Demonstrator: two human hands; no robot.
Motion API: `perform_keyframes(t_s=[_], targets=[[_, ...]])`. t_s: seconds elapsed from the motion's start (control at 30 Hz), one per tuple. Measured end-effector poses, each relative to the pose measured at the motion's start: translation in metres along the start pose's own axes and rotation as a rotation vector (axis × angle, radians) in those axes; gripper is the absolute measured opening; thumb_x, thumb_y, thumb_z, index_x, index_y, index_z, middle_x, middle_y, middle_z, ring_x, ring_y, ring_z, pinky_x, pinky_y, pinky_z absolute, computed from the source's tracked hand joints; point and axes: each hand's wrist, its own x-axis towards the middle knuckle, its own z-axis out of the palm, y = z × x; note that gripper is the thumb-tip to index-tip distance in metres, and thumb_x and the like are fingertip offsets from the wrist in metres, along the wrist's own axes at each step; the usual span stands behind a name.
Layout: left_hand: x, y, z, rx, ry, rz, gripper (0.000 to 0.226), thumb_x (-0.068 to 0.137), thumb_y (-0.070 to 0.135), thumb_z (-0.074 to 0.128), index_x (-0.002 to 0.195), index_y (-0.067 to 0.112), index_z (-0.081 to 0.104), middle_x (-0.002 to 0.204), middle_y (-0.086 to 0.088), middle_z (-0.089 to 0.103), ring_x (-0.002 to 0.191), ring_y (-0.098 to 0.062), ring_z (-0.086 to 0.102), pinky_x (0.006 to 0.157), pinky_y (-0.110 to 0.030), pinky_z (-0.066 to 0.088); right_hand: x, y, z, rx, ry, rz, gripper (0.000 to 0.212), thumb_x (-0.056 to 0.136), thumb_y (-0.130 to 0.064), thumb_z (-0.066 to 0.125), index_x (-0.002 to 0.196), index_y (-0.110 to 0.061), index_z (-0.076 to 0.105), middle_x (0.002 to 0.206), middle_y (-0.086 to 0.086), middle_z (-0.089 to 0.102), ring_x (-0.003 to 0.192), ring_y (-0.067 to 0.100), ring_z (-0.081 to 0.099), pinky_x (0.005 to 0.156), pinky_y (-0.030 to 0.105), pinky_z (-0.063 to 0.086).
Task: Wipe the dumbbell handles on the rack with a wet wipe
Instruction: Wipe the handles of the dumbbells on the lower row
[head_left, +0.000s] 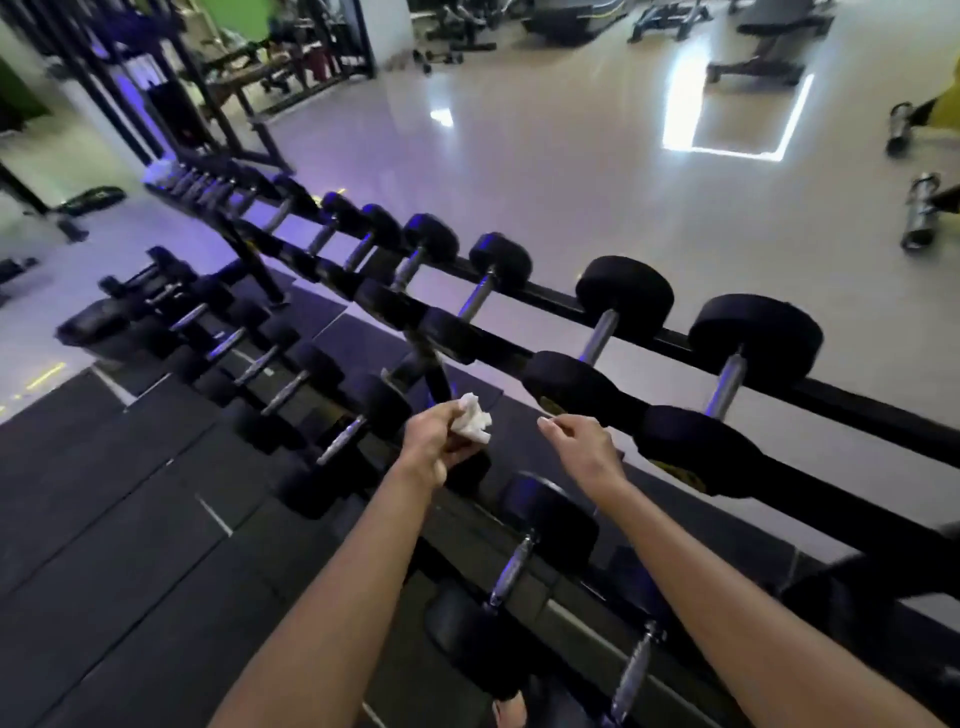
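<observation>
Lower-tier dumbbells (270, 358) line the black rack (883, 415) at left, metal handles angled toward the floor mats. At centre, the person's left hand (434, 441) grips a crumpled white wet wipe (472, 418) at its fingertips; the wipe sits above the lower tier, just right of the nearest dumbbell handle (340, 434) and touching none. The right hand (582, 447) hovers alongside, fingers loose and holding nothing, near the upper-tier dumbbells (724, 384).
</observation>
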Motion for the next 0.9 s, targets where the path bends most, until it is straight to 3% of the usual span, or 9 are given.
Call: perform_keyframes(t_s=[0.07,0.17,0.23,0.37,0.53,0.63,0.7,0.8,0.9], targets=[[-0.015,0.003,-0.046,-0.128,0.14,0.02,0.018,0.092,0.008,0.05,0.077,0.013,0.059,0.048,0.0,0.063,0.041,-0.012,0.057,0.043,-0.021,0.049,-0.006,-0.016,0.035,-0.003,-0.087,-0.054,0.024,0.094,-0.033,0.053,0.082,-0.016,0.066,0.069,-0.003,0.058,0.08,0.02,0.057,0.072,0.029,0.043],[-0.036,0.008,-0.116,-0.25,0.268,0.056,0.025,0.093,0.005,0.047,0.071,0.012,0.054,0.052,-0.003,0.056,0.043,-0.013,0.05,0.037,-0.016,0.043,-0.015,-0.047,0.091,-0.003,-0.217,-0.115,0.027,0.091,-0.035,0.056,0.091,-0.012,0.07,0.082,0.008,0.068,0.088,0.027,0.065,0.083,0.047,0.052],[-0.047,0.009,-0.164,-0.293,0.363,0.076,0.024,0.092,0.004,0.047,0.071,0.011,0.055,0.052,-0.003,0.054,0.043,-0.013,0.049,0.037,-0.016,0.042,-0.025,-0.072,0.129,-0.031,-0.308,-0.178,0.029,0.092,-0.035,0.055,0.093,-0.01,0.07,0.079,0.006,0.065,0.086,0.025,0.063,0.084,0.043,0.052],[-0.059,0.014,-0.256,-0.381,0.511,0.105,0.019,0.091,0.002,0.05,0.076,0.009,0.061,0.046,0.0,0.062,0.037,-0.01,0.058,0.036,-0.02,0.047,-0.044,-0.123,0.206,-0.098,-0.456,-0.275,0.03,0.093,-0.033,0.054,0.083,-0.008,0.067,0.069,0.001,0.056,0.074,0.017,0.053,0.069,0.032,0.045],[-0.058,0.03,-0.38,-0.472,0.579,0.132,0.018,0.09,0.0,0.05,0.081,0.004,0.064,0.047,-0.006,0.06,0.04,-0.016,0.058,0.038,-0.025,0.048,-0.06,-0.191,0.321,-0.169,-0.583,-0.397,0.037,0.094,-0.028,0.054,0.057,-0.024,0.048,0.055,-0.012,0.044,0.057,0.004,0.042,0.052,0.015,0.03],[-0.051,0.045,-0.459,-0.479,0.646,0.136,0.02,0.089,0.0,0.051,0.076,0.006,0.065,0.049,-0.007,0.062,0.039,-0.016,0.059,0.037,-0.027,0.05,-0.07,-0.232,0.391,-0.183,-0.629,-0.426,0.02,0.092,-0.03,0.056,0.081,-0.017,0.067,0.062,-0.012,0.05,0.067,0.006,0.048,0.059,0.021,0.034],[-0.044,0.061,-0.506,-0.507,0.639,0.141,0.021,0.089,-0.002,0.05,0.075,0.005,0.066,0.054,-0.012,0.061,0.039,-0.019,0.058,0.037,-0.028,0.049,-0.076,-0.258,0.436,-0.173,-0.643,-0.422,0.023,0.092,-0.031,0.057,0.096,-0.013,0.07,0.061,-0.014,0.048,0.062,0.003,0.045,0.058,0.02,0.034],[-0.033,0.091,-0.564,-0.504,0.654,0.131,0.021,0.088,0.0,0.053,0.072,0.007,0.064,0.046,-0.007,0.061,0.038,-0.017,0.059,0.041,-0.029,0.051,-0.078,-0.294,0.49,-0.178,-0.648,-0.434,0.026,0.092,-0.031,0.057,0.101,-0.011,0.07,0.062,-0.014,0.049,0.068,0.006,0.049,0.061,0.022,0.035],[-0.015,0.117,-0.619,-0.499,0.676,0.142,0.014,0.086,0.003,0.055,0.083,0.006,0.069,0.051,-0.007,0.064,0.046,-0.019,0.062,0.052,-0.032,0.055,-0.073,-0.325,0.542,-0.169,-0.643,-0.423,0.027,0.092,-0.031,0.056,0.101,-0.011,0.07,0.065,-0.013,0.052,0.072,0.007,0.05,0.063,0.023,0.036]])
